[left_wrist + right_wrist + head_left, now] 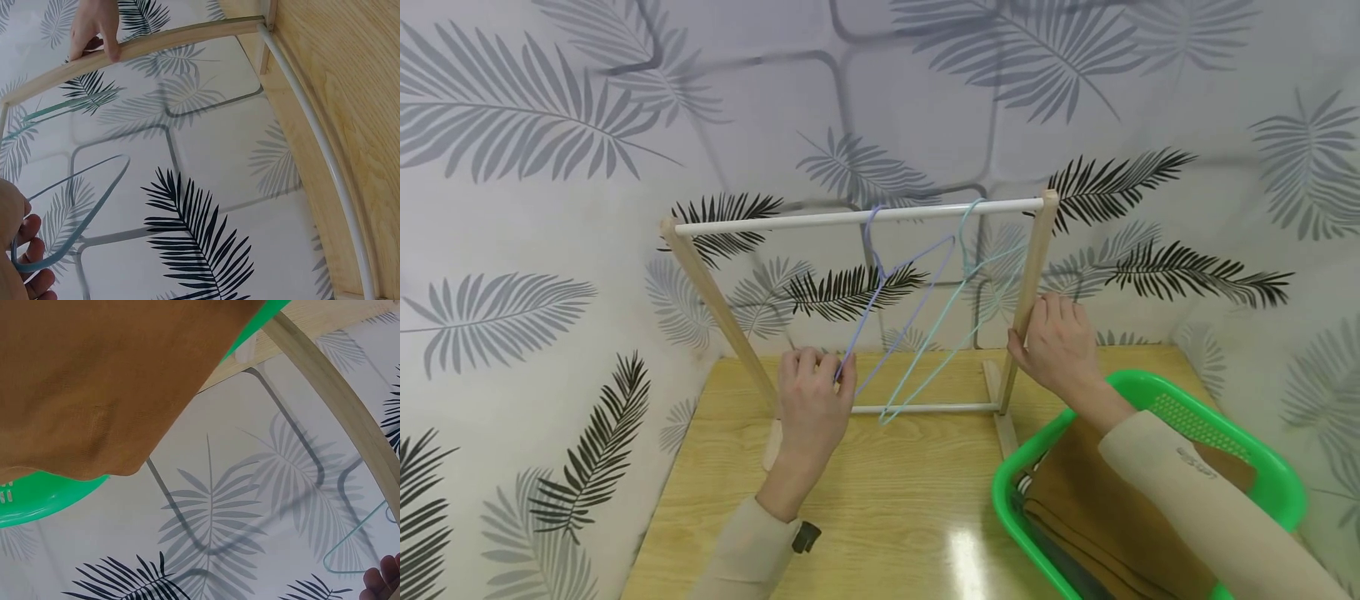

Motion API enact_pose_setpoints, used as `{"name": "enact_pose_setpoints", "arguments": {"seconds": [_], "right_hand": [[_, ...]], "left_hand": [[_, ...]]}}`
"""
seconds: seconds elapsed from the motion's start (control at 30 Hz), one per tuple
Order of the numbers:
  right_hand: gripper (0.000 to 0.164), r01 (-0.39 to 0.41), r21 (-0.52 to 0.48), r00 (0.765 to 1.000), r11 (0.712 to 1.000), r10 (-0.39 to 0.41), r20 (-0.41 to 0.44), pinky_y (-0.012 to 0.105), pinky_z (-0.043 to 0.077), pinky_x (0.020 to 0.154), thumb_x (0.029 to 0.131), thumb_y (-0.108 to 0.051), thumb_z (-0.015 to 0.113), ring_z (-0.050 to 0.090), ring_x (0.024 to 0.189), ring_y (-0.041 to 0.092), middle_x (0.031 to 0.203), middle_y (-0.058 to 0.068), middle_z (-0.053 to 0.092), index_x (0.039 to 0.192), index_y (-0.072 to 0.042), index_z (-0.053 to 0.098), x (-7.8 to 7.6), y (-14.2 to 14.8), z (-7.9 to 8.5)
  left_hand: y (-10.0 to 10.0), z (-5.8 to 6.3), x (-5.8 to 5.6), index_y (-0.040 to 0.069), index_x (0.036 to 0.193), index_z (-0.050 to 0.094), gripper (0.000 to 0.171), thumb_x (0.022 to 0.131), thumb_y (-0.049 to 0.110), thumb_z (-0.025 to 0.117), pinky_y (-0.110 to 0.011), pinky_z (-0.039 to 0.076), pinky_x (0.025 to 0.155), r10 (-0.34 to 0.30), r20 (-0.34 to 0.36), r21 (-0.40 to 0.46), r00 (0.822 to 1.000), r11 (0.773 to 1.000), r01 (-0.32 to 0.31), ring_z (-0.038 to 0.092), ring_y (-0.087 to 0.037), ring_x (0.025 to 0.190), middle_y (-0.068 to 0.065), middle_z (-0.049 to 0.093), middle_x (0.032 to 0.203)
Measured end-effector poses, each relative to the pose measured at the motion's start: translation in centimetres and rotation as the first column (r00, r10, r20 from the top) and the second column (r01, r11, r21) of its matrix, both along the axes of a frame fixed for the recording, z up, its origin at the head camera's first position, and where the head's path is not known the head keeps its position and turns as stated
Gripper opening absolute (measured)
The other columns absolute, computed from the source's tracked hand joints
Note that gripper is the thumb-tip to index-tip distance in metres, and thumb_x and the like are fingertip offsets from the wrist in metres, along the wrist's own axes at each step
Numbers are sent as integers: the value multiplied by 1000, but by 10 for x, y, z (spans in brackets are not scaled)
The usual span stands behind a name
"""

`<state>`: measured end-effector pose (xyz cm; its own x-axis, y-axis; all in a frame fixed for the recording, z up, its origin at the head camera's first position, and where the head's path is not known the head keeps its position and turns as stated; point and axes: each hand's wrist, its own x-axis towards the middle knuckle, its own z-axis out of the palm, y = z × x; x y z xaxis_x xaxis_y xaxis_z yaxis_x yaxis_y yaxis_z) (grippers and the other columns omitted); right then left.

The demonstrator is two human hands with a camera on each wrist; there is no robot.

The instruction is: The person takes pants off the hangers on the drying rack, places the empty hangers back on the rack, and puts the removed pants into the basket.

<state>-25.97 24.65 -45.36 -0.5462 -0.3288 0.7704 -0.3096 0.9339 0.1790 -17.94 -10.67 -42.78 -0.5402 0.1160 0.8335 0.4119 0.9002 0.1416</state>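
A purple hanger (880,279) hangs by its hook from the white top bar (820,219) of a small wooden rack. My left hand (816,400) pinches its lower left corner between thumb and fingers; the left wrist view shows the hanger (103,197) with its end among the curled fingers. To its right a mint green hanger (943,321) hangs on the same bar, slanting down to the left. My right hand (1060,342) grips the rack's right wooden post (1026,292) with the thumb in front. In the right wrist view only some fingertips (375,584) show.
On the right a green plastic basket (1285,483) holds folded brown cloth (1120,508) and some dark fabric, under my right forearm. The rack stands on a wood-grain table (850,500) against a leaf-patterned wall (550,317). A white lower bar (936,408) joins its posts.
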Motion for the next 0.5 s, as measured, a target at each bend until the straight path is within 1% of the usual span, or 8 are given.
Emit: {"name": "enact_pose_setpoints", "arguments": {"seconds": [0.13, 0.3, 0.4, 0.5], "right_hand": [[45, 0, -15, 1000, 1000, 0, 26, 50, 49, 68, 86, -32, 76, 60, 78, 45, 89, 26, 61, 94, 8, 56, 3, 0, 1], [52, -5, -73, 994, 997, 13, 109, 55, 52, 77, 89, -35, 75, 63, 91, 48, 99, 28, 63, 109, 10, 59, 10, 1, 3], [57, -6, -101, 990, 995, 20, 140, 56, 53, 81, 89, -37, 75, 64, 95, 48, 103, 28, 64, 117, 10, 60, 15, 2, 5], [62, -7, -105, 986, 994, 25, 165, 57, 53, 82, 89, -40, 75, 64, 96, 48, 107, 28, 63, 121, 10, 59, 23, 4, 7]], "left_hand": [[-2, 0, 1, 6, 74, 67, 27, 95, 20, 77, -43, 49, 84, -2, 36, 5, 999, 1000, 2, 58, -35, 89, -11, 65, 77], [-7, -1, 4, 1, 89, 72, 26, 93, 25, 80, -44, 52, 87, -5, 72, 8, 997, 1000, 4, 61, -35, 95, -13, 70, 89], [-9, -1, 6, -2, 102, 74, 32, 93, 29, 80, -46, 53, 91, -11, 87, 7, 996, 1000, 11, 63, -36, 101, -16, 73, 98], [-12, 0, 8, -5, 116, 71, 45, 95, 35, 78, -48, 53, 100, -12, 108, -9, 994, 1000, 13, 65, -39, 110, -20, 74, 110]]}}
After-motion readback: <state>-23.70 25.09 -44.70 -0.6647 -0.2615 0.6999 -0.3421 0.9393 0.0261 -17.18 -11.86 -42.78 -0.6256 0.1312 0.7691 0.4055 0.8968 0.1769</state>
